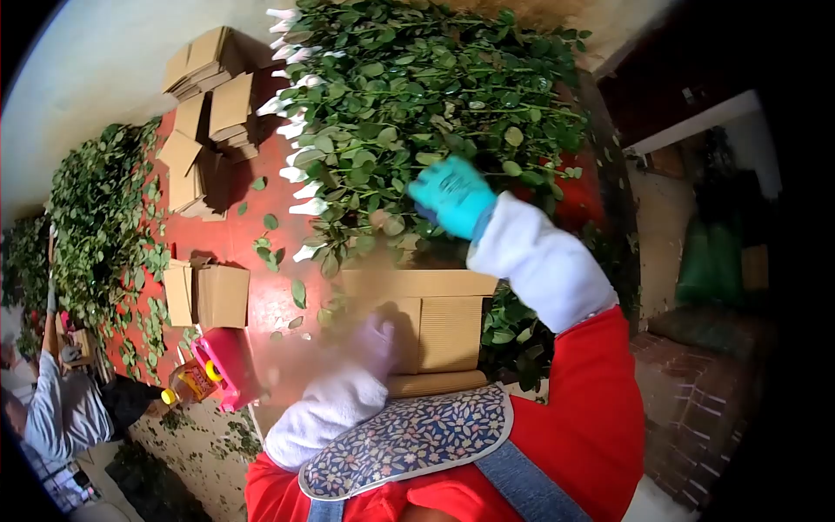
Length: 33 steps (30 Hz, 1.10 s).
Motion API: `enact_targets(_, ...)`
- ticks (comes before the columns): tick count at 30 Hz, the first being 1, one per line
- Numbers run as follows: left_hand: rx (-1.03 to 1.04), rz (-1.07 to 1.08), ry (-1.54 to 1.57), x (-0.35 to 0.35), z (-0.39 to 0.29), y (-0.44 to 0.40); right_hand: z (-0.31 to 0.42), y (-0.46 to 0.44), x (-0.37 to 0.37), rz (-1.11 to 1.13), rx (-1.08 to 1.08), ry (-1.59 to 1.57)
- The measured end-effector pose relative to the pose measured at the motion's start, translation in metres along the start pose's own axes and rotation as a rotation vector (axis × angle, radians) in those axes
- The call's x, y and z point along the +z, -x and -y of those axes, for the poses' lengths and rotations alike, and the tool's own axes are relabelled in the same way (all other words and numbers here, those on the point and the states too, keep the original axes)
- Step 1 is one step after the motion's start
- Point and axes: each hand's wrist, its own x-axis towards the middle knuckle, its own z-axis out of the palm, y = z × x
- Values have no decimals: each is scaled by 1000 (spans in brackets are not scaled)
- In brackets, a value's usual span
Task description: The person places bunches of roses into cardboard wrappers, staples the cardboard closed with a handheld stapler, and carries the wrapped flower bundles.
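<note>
My right hand point(452, 196), in a turquoise glove, is closed at the lower edge of a large pile of leafy green stems point(435, 113); what its fingers hold, if anything, is hidden. White wrappings point(304, 190) line the left side of the pile. Lower down, my left hand point(376, 341) is smeared by motion beside a sheet of corrugated cardboard point(450, 335), near my body, and its fingers cannot be made out. A blurred brownish shape covers part of the space between my left hand and the pile.
Stacks of folded cardboard point(230, 109) lie on the red table point(270, 217) at the left. A pink container point(228, 370) and an amber bottle point(191, 383) stand near its edge. More leafy stems point(100, 226) and another person point(74, 418) are farther left.
</note>
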Motion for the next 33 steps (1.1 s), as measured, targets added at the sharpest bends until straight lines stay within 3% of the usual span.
enact_targets(1, 27, 23, -98, -10, -7, 4, 5, 2, 14, 171, 44, 59)
enact_targets(3, 55, 58, -99, -40, -24, 3, 2, -3, 108, 407, 109, 161)
enact_targets(5, 124, 18, -66, -41, -20, 4, 5, -4, 101, 490, 167, 114)
enact_targets(9, 54, 43, -91, -49, -30, 11, -9, 18, 21, 40, 63, -137)
enact_targets(11, 88, -20, -53, -44, -28, 15, -11, 28, -40, -190, 137, -478)
enact_targets(13, 87, -112, -76, 0, 3, 10, -20, 34, -75, -350, 115, -397)
enact_targets(17, 84, -99, 5, -21, -10, 14, -19, 70, -112, -616, 20, -424)
enact_targets(19, 282, -102, 28, -55, -20, 24, -2, 99, -117, -631, 47, -607)
enact_targets(21, 295, -102, 139, -53, -11, 22, 0, 134, -112, -485, -19, -568)
enact_targets(22, 221, -117, 273, -44, -5, 15, -1, 159, -100, -360, -30, -735)
enact_targets(23, 289, -122, 370, -19, 23, 15, 1, 181, -86, -234, -34, -889)
enact_targets(25, 428, -115, 457, 15, 59, -2, 25, 217, -82, -115, 134, -1235)
enact_targets(26, 500, -106, 445, 24, 70, -15, 29, 241, -63, 142, 721, -1717)
enact_targets(27, 561, -97, 432, 29, 78, -25, 42, 250, -69, -5, 497, -1342)
enact_targets(29, 668, -94, 409, 37, 88, -38, 60, 267, -62, 47, 815, -1467)
enact_targets(32, 586, -104, 528, 8, 75, -25, 68, 285, -45, 92, 1279, -1787)
enact_targets(33, 595, -143, 530, 9, 75, -24, 65, 293, -36, 176, 1253, -1884)
